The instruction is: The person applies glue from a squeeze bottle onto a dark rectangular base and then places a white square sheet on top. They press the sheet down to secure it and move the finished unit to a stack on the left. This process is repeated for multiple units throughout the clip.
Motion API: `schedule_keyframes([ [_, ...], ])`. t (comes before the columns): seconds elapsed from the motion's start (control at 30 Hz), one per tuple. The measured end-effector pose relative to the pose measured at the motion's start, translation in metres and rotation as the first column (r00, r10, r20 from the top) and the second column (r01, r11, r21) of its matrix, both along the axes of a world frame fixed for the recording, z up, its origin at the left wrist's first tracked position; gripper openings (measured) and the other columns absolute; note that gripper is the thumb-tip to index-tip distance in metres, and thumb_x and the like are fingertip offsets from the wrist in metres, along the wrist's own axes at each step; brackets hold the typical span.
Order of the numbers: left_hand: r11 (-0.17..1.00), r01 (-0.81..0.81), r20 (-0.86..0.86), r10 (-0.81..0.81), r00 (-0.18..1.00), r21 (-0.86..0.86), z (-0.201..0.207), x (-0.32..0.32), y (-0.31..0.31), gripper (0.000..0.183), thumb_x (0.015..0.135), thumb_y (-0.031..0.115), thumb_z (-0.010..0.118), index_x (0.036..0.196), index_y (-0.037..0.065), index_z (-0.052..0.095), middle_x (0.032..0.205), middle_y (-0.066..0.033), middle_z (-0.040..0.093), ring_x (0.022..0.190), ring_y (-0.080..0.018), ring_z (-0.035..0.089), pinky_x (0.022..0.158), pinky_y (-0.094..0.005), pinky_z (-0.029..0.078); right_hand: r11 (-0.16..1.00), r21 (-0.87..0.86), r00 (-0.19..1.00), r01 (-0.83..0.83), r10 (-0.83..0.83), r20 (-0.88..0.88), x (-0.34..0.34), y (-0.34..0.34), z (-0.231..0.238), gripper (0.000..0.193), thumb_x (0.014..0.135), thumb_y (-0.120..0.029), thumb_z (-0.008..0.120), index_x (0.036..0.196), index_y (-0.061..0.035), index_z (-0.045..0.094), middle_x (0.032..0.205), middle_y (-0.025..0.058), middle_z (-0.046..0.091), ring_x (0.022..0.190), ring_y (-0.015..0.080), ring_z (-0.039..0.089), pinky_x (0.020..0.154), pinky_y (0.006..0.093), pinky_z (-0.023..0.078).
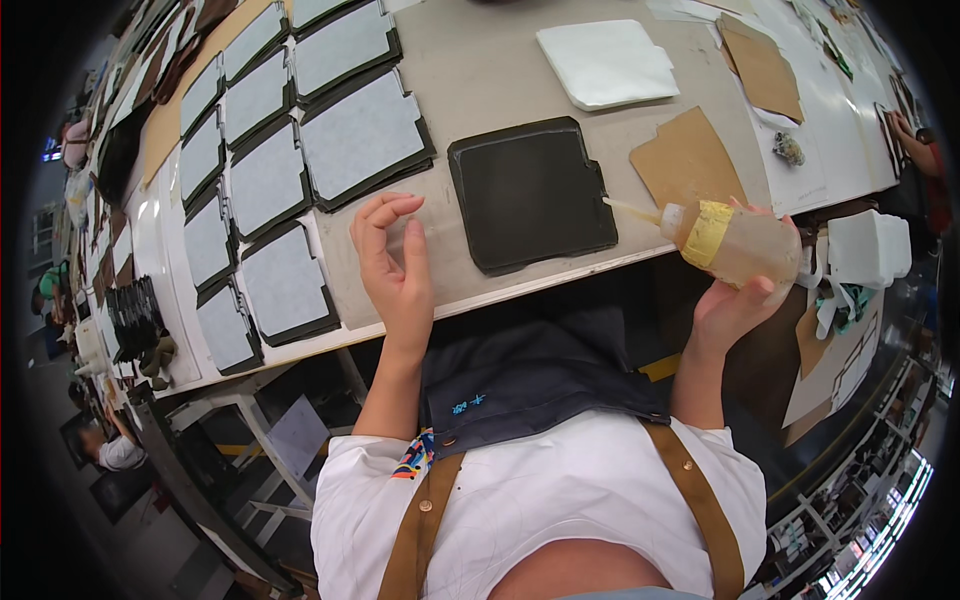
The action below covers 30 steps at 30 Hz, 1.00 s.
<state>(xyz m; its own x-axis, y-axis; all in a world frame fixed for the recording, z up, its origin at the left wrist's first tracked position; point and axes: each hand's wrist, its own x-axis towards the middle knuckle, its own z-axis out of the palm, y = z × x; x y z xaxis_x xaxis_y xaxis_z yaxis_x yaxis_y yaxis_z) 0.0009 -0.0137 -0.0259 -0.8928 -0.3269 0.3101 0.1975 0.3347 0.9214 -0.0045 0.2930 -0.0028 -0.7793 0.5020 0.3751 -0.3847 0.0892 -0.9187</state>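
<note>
Bottle (752, 246), squeeze type, translucent, yellow band: tilted, grasped in the right hand (735, 315), nozzle (632, 210) at the right edge of the black panel (530, 200); contact cannot be told. Black panel: flat on the table (500, 95), near its front edge, between the hands. Left hand (393, 262): holding nothing, fingers loosely curled, beside the panel. Risks, as judged: too hard a squeeze could spill contents onto the brown card (685, 160) just beside the nozzle; a nudge could slide the unsteadied panel.

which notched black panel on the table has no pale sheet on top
The lone panel right of the rows: its whole face is black, while the others are topped with pale sheets.
</note>
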Motion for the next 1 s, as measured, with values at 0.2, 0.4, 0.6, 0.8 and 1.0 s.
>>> schedule_keyframes([
  [0.2, 1.000, 0.000, -0.002, 0.000, 1.000, -0.004, 0.000, 0.000, 0.000, 0.014, 0.096, 0.003, 0.059, 0.109, 0.004, 0.065, 0.119, -0.0088, 0.059, 0.119, -0.0220, 0.049, 0.105, -0.0348, 0.036, 0.994, 0.106, 0.995, -0.009, 0.020, -0.101, -0.001, -0.009, -0.003, 0.092, 0.078, -0.058, 0.082, 0.135, -0.0001, 0.039, 0.121, 0.0203, 0.058, 0.114, 0.0334, 0.062, 0.101, 0.0545, 0.053],
  [0.4, 1.000, 0.002, 0.000, -0.002, 1.000, -0.010, -0.001, 0.000, 0.000, 0.014, 0.096, 0.003, 0.059, 0.108, 0.004, 0.065, 0.119, -0.0090, 0.059, 0.119, -0.0218, 0.050, 0.105, -0.0345, 0.037, 0.998, 0.009, 0.997, -0.066, 0.067, -0.032, 0.005, -0.019, -0.003, 0.097, 0.078, -0.063, 0.079, 0.139, 0.0008, 0.038, 0.125, 0.0205, 0.058, 0.119, 0.0359, 0.060, 0.102, 0.0515, 0.053],
  [0.6, 1.000, 0.002, -0.006, -0.002, 1.000, -0.017, 0.000, 0.000, -0.001, 0.014, 0.096, 0.003, 0.059, 0.109, 0.004, 0.064, 0.119, -0.0091, 0.059, 0.119, -0.0216, 0.050, 0.105, -0.0343, 0.036, 0.886, -0.441, 0.959, -0.141, 0.232, 0.160, 0.017, -0.004, 0.009, 0.096, 0.087, -0.062, 0.070, 0.150, -0.0004, 0.031, 0.135, 0.0183, 0.053, 0.130, 0.0409, 0.054, 0.109, 0.0468, 0.045],
  [0.8, 1.000, 0.000, -0.009, 0.000, 1.000, -0.001, 0.002, 0.001, 0.000, 0.014, 0.096, 0.004, 0.059, 0.109, 0.004, 0.064, 0.119, -0.0090, 0.059, 0.118, -0.0221, 0.050, 0.105, -0.0345, 0.036, 0.999, 0.029, 0.999, -0.029, 0.028, 0.033, 0.048, 0.001, 0.006, 0.091, 0.079, -0.055, 0.081, 0.139, -0.0033, 0.036, 0.130, 0.0200, 0.054, 0.120, 0.0398, 0.060, 0.101, 0.0487, 0.051],
  [1.0, 1.000, -0.001, -0.022, 0.000, 1.000, -0.013, 0.000, 0.001, -0.001, 0.014, 0.095, 0.004, 0.058, 0.109, 0.004, 0.064, 0.119, -0.0091, 0.060, 0.118, -0.0226, 0.050, 0.105, -0.0350, 0.036, 0.987, 0.156, 0.991, -0.026, 0.045, -0.124, 0.061, -0.012, -0.007, 0.085, 0.078, -0.039, 0.086, 0.135, -0.0105, 0.030, 0.123, 0.0206, 0.052, 0.109, 0.0353, 0.062, 0.097, 0.0522, 0.054],
])
